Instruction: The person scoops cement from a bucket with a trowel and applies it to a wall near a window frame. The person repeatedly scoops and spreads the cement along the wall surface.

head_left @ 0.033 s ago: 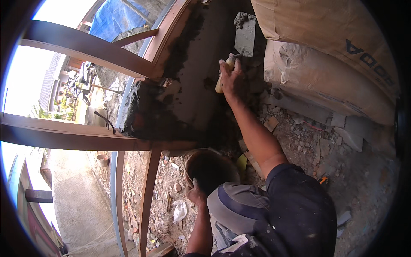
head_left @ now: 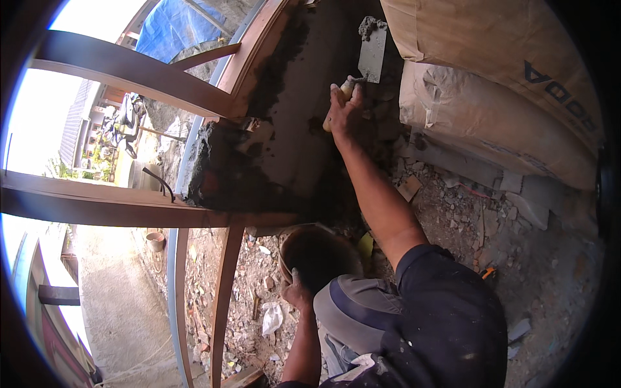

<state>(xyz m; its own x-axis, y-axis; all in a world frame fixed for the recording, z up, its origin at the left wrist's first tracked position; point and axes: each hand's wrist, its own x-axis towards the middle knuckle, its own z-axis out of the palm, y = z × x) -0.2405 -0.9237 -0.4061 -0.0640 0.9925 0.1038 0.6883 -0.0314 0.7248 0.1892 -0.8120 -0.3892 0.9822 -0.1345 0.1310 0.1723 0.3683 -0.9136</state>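
My right hand [head_left: 346,115] is wrapped around the pale handle of a trowel [head_left: 373,59], arm stretched toward the far side. A lump of grey mortar [head_left: 370,27] sits at the far end of its flat blade. Left of the trowel runs a low wall face [head_left: 291,116] coated in dark, damp-looking mortar. Down by my knee, my left hand [head_left: 299,296] grips the rim of a round bucket [head_left: 303,244], thumb over the edge. The bucket's inside is dark, so its contents cannot be made out.
Stacked brown paper sacks [head_left: 491,123] stand close on the right. Wooden frame beams [head_left: 129,210] cross the left side. Rubble [head_left: 446,213] covers the ground, with a white plastic scrap [head_left: 272,318] by my left forearm. A blue tarp [head_left: 174,29] lies beyond the frame.
My right hand and the trowel have shifted slightly farther away, with the blade tilting a little. The right forearm has swung left. My left hand stays on the bucket.
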